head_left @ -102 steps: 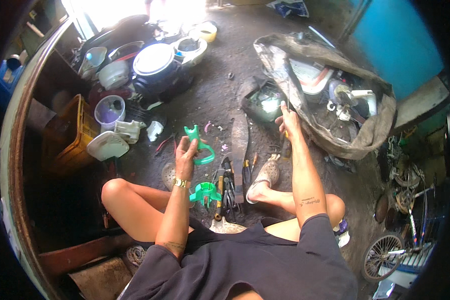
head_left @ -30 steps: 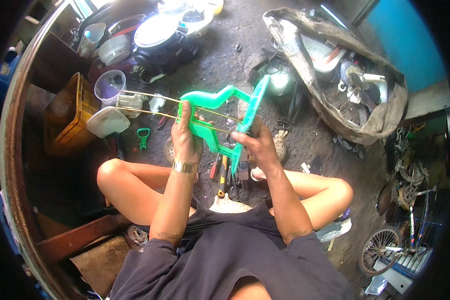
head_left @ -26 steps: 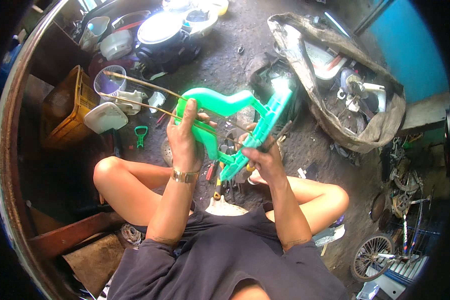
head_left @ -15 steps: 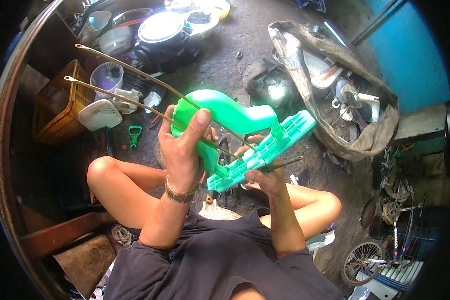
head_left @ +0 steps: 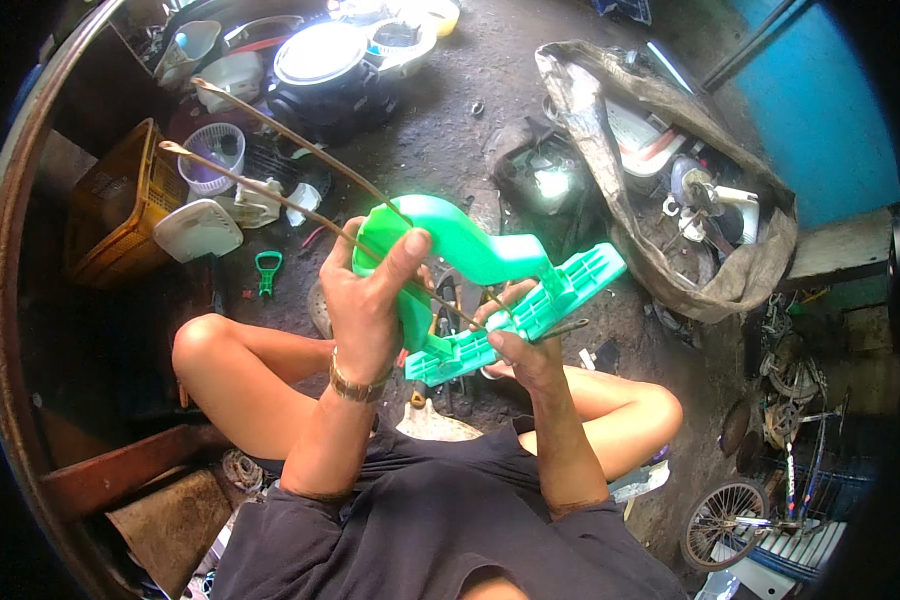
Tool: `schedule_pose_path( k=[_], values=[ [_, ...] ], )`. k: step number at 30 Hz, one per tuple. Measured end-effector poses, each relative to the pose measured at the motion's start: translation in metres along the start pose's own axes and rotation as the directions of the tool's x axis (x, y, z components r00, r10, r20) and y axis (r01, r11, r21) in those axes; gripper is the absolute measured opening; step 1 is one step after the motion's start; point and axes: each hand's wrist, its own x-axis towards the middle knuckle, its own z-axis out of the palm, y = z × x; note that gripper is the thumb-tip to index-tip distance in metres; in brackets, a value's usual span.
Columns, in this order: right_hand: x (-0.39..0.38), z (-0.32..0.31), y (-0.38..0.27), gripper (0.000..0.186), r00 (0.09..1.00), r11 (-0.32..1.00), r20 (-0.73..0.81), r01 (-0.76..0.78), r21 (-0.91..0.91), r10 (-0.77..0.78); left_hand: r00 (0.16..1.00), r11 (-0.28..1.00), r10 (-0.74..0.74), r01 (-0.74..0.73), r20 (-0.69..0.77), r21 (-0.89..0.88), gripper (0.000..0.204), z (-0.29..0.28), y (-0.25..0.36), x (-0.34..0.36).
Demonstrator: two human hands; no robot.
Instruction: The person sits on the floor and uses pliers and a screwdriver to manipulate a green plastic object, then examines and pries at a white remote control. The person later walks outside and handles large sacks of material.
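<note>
Above my lap I hold a bright green plastic piece (head_left: 460,225), with a curved, bulging body and a ribbed bar (head_left: 580,285) along its lower right side. My left hand (head_left: 375,285) is closed round its left part, the thumb pressing near two thin brown metal rods (head_left: 310,150). The rods cross the piece and stick out to the upper left, their ends flattened with holes. My right hand (head_left: 530,355) grips the ribbed bar from below, its thumb by the rods' lower ends. A short dark rod end (head_left: 570,328) pokes out beside it. The right fingers are partly hidden behind the bar.
A large sack (head_left: 710,300) with discarded plastic parts lies at right. A yellow crate (head_left: 120,225), a clear basket (head_left: 213,160) and a white-lidded container (head_left: 320,55) stand at left and back. A small green handle (head_left: 267,272) lies on the floor. A bicycle wheel (head_left: 727,522) is at lower right.
The green piece has sunk slightly, and the rods' far ends have swung a little to the right. My right hand has shifted slightly left and down with the bar.
</note>
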Motion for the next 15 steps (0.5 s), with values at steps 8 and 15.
schedule_pose_path(
  k=[8, 15],
  values=[
    [-0.015, -0.008, -0.022, 0.063, 0.985, 0.998, 0.174, 0.006, -0.065, 0.006, 0.951, 0.937, 0.238, -0.279, 0.199, 0.21, 0.039, 0.018, 0.016, -0.026],
    [-0.014, -0.003, -0.014, 0.06, 0.983, 0.997, 0.182, -0.008, -0.072, 0.021, 0.996, 0.995, 0.023, -0.031, 0.081, 0.093, 0.042, 0.016, 0.011, -0.021]
  ],
)
